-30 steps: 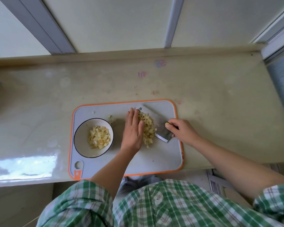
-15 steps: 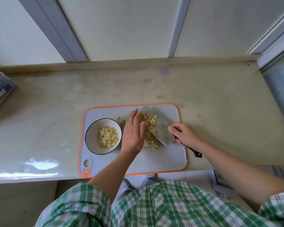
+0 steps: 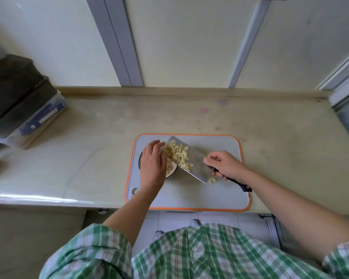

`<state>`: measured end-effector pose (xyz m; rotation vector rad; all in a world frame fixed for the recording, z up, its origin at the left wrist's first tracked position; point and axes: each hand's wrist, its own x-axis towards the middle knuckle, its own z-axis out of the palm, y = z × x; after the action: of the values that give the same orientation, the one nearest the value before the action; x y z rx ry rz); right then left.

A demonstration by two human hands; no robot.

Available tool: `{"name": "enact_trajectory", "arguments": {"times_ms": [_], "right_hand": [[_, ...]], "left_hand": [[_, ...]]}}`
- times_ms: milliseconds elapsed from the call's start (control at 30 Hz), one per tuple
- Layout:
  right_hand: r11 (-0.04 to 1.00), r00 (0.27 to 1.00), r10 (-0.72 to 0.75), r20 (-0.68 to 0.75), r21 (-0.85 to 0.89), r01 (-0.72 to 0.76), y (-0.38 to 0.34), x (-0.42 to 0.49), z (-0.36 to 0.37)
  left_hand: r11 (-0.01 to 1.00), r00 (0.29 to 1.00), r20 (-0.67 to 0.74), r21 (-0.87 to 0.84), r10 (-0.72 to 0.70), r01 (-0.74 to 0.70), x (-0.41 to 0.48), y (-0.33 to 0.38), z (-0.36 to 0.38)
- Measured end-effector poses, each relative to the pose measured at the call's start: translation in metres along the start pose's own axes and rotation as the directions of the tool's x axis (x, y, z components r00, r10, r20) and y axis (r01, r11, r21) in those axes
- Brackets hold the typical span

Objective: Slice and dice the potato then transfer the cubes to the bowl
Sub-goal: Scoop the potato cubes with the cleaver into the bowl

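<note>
The right hand (image 3: 224,166) clasps the cleaver (image 3: 197,166) by its black handle, fingers curled round it, forefinger up at the blade's heel. The blade is tilted and runs from the hand toward 10 o'clock, its far end over the bowl (image 3: 171,174). The left hand (image 3: 152,166) is flat and relaxed, fingers pointing to 12 o'clock. It holds nothing and sits just beside the blade. Whether it touches the cubes cannot be told. It hides most of the bowl, so only slivers of white rim show. Pale yellow potato cubes (image 3: 177,156) lie heaped on the blade's far half, and a few more show inside the bowl. The bowl stands at the 9 o'clock side of the board (image 3: 220,196).
</note>
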<state>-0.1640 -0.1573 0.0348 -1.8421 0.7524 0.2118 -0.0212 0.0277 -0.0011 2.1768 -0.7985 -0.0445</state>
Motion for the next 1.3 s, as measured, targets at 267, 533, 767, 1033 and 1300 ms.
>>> {"name": "enact_trajectory", "arguments": {"times_ms": [267,533,767,1033,1300], "right_hand": [[0.988,0.985,0.094,0.142,-0.133,-0.075,-0.035,0.007,0.014],[0.984,0.986,0.132,0.097,-0.136,-0.118,-0.035,0.000,0.024],[0.987,0.987,0.139,0.080,-0.095,-0.132,-0.033,-0.004,0.025],[0.986,0.985,0.156,0.075,-0.079,-0.150,-0.033,-0.006,0.014],[0.991,0.991,0.130,0.037,-0.030,-0.129,-0.028,-0.010,0.002]], "left_hand": [[0.971,0.952,0.194,-0.009,0.238,-0.241,-0.007,-0.004,-0.017],[0.953,0.927,0.231,-0.014,0.297,-0.302,-0.006,0.009,-0.003],[0.973,0.955,0.236,0.100,0.178,-0.206,0.006,-0.003,-0.002],[0.971,0.980,0.197,0.229,0.023,-0.069,0.011,-0.017,-0.008],[0.950,0.987,0.138,0.309,-0.081,0.035,0.014,-0.018,-0.014]]}}
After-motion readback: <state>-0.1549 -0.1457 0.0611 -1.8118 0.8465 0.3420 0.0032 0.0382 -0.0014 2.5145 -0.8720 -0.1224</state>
